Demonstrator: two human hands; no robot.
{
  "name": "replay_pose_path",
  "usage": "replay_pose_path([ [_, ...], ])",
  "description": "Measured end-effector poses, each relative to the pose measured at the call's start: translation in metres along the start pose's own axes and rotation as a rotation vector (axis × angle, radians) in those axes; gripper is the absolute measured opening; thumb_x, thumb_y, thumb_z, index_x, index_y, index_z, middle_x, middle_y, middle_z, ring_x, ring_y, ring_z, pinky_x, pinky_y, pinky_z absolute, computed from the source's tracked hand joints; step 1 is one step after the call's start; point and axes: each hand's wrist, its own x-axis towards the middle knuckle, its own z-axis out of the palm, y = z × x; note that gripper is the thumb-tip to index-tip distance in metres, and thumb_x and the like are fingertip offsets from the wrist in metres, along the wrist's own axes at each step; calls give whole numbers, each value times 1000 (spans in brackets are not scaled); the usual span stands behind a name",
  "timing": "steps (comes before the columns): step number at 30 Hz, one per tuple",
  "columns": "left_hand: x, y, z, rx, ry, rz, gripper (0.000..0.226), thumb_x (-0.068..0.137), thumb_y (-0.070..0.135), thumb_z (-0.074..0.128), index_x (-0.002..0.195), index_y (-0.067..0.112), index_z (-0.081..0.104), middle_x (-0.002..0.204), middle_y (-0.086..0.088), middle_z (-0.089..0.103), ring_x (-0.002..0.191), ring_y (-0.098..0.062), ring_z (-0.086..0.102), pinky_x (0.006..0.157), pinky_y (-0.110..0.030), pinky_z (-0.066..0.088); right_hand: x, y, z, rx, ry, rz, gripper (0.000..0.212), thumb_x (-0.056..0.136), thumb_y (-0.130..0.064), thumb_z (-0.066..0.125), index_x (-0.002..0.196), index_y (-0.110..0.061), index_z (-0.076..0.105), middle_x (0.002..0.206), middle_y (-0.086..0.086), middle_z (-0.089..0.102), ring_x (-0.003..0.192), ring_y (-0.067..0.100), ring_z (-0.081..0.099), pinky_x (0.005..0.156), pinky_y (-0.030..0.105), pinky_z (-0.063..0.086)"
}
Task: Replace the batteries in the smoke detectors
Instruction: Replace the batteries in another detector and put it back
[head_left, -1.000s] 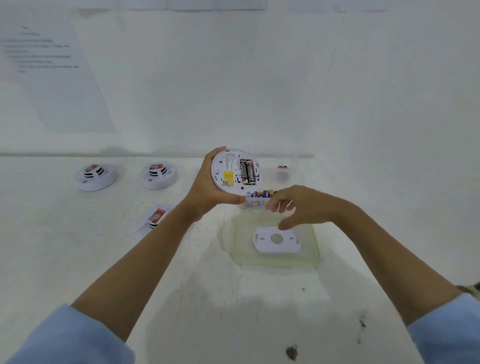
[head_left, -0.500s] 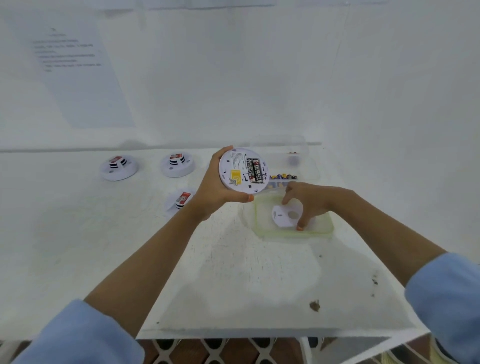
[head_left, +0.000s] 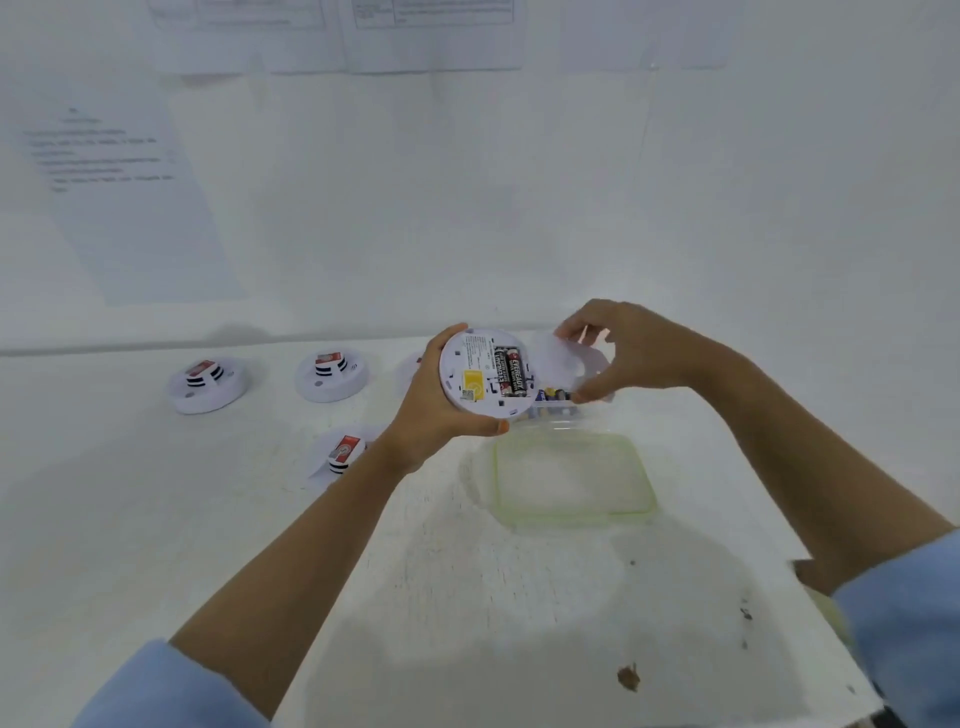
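Note:
My left hand (head_left: 431, 410) grips a round white smoke detector (head_left: 483, 371), held up with its back towards me. Two black batteries (head_left: 508, 371) sit in its open compartment beside a yellow label. My right hand (head_left: 628, 351) pinches the white mounting plate (head_left: 558, 358) just right of the detector, a little apart from its rim. Behind the plate, a clear container of batteries (head_left: 553, 405) is partly hidden.
A shallow green-rimmed clear tray (head_left: 574, 514) lies on the white table below my hands. Three more smoke detectors (head_left: 208, 384) (head_left: 331, 374) (head_left: 343, 452) stand to the left. Papers hang on the wall behind. The table's right edge runs close by my right arm.
My right hand picked the mounting plate out of the tray and lifted it up beside the detector. The tray now holds nothing. My left hand kept the detector raised.

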Motion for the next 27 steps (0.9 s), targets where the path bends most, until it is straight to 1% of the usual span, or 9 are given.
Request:
replay_pose_path([
  [2,11,-2,7,45,-4,20,103,47,-1,81,136,12,31,128,0,48,112,-2,53,81,-17,50,9,-16,2,23,10,-74,61,61,-17,83,115,-17,55,112,-3,54,99,10,51,78,10,39],
  [5,28,-7,17,132,-13,65,96,48,-2,89,128,-1,37,121,-9,52,112,-9,55,78,-6,43,21,-30,10,14,-4,-141,60,64,-17,81,117,-17,54,112,-4,50,102,11,49,82,20,42],
  [7,31,-5,22,95,1,54,96,51,-8,87,130,10,35,124,3,50,107,10,53,77,-4,44,29,-29,12,-61,-20,-159,64,65,-21,80,123,-17,52,109,-6,47,103,11,47,86,24,41],
  [8,32,-4,23,60,-5,50,99,51,-11,84,131,16,32,125,8,47,105,14,51,77,-6,45,32,-27,13,-96,-28,-168,67,65,-23,80,125,-18,51,107,-8,45,103,11,46,86,24,39],
  [11,35,-5,25,8,-5,41,102,49,-15,82,129,22,31,124,11,46,104,16,52,77,-9,47,39,-20,15,-151,-39,-194,69,66,-25,79,128,-19,50,103,-9,41,100,10,43,85,23,36],
  [14,39,-3,27,-16,-9,30,99,47,-5,78,130,22,30,123,14,46,104,15,52,78,-12,49,43,-14,13,-157,-51,-213,68,67,-24,79,129,-19,50,103,-8,41,100,10,41,85,24,36],
  [19,45,-2,26,-19,-19,25,101,47,-4,78,133,21,30,123,10,46,102,12,53,76,-15,50,50,-8,10,-142,-82,-246,69,67,-24,79,129,-19,50,107,-3,43,101,13,40,84,27,40],
  [23,47,0,26,-2,-15,28,101,47,-2,79,132,24,31,126,8,47,104,10,53,78,-15,49,55,-3,7,-117,-95,-265,69,70,-23,78,132,-20,48,107,-4,39,99,11,36,82,24,37],
  [27,48,0,25,3,-12,31,103,46,0,81,132,24,31,126,8,47,106,8,53,78,-16,50,58,2,8,-83,-97,-279,69,71,-22,78,133,-20,48,108,-5,35,100,10,35,75,11,33],
])
